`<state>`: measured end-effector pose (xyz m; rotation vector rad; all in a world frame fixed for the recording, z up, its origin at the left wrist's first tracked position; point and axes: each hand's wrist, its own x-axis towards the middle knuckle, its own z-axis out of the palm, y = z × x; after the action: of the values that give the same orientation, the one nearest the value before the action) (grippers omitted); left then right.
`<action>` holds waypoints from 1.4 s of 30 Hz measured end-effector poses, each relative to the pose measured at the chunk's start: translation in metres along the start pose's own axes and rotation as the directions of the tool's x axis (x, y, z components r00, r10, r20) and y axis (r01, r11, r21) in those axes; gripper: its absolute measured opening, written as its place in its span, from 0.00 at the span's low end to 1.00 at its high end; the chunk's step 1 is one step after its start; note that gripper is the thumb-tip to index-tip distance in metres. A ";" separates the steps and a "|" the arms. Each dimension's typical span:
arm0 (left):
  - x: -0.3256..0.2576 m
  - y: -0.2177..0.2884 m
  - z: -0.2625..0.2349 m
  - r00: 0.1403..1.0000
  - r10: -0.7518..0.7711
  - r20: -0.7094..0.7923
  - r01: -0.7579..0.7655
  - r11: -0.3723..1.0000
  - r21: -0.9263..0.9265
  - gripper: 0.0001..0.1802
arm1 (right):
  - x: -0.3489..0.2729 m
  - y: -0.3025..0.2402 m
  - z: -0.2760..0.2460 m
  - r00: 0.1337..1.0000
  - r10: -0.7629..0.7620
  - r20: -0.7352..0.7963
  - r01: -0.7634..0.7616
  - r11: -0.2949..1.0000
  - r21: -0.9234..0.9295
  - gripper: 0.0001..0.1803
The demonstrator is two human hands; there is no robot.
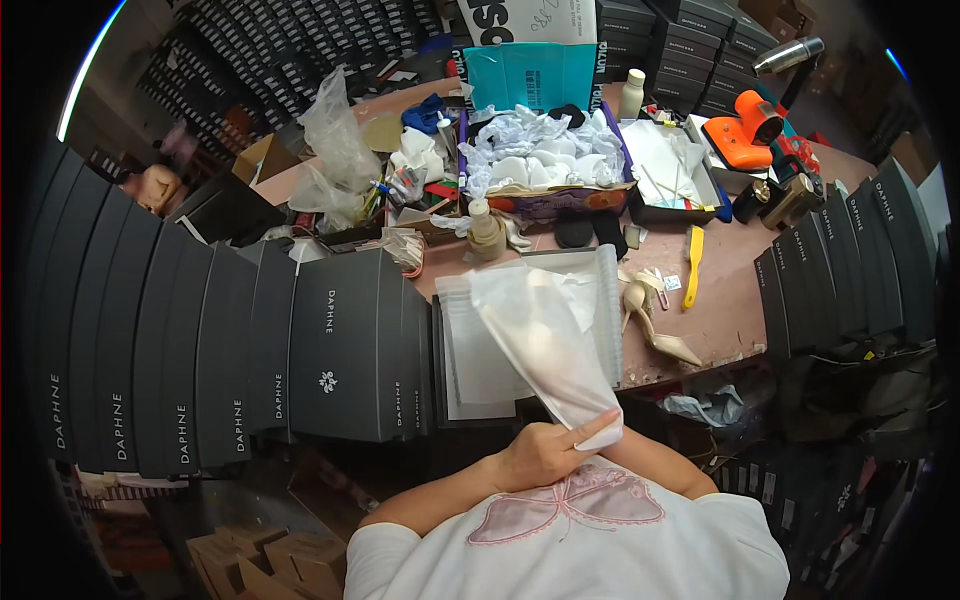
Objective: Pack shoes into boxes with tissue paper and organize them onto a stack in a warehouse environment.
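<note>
A translucent white bag (545, 345) slants across the front of the bench, with a pale shape showing faintly through it. My left hand (545, 453) is closed on its lower end, fingers pointing right along the folded edge. At that same end sits my right hand, mostly hidden behind the bag; only the right forearm (665, 462) shows clearly, so its fingers cannot be read. Beneath the bag lie translucent wrapping sheets (475, 345) and an open box with white lining (572, 262). To the right, a beige high-heeled shoe (660, 335) rests on its side on the bench.
Dark shoeboxes (345, 340) stand in a row at left, with more shoeboxes (835, 260) at right. Behind are a carton of crumpled white paper (545, 165), a squat bottle (486, 232) and an orange device (740, 140). A long yellow tool (692, 265) lies beyond the shoe.
</note>
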<state>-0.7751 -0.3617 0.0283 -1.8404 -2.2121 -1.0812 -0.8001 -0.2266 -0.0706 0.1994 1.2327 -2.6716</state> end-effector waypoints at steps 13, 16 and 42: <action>-0.016 -0.040 -0.003 0.477 -0.864 -0.159 0.571 0.442 -0.692 0.30 | -0.044 -0.160 0.024 0.909 0.082 0.409 0.413 -0.305 -0.858 0.34; -0.011 -0.036 0.000 0.520 -0.835 -0.179 0.585 0.501 -0.638 0.29 | -0.039 -0.169 0.013 0.826 -0.226 0.516 0.387 -0.438 -0.811 0.39; 0.050 -0.053 0.068 0.846 -0.513 0.145 0.504 0.682 -0.530 0.38 | -0.087 -0.068 -0.086 0.978 -0.165 -0.127 0.190 0.955 0.227 0.37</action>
<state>-0.8105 -0.2846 -0.0236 -1.3229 -2.6893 -2.0131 -0.7275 -0.1072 -0.0586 0.2807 0.9972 -3.0007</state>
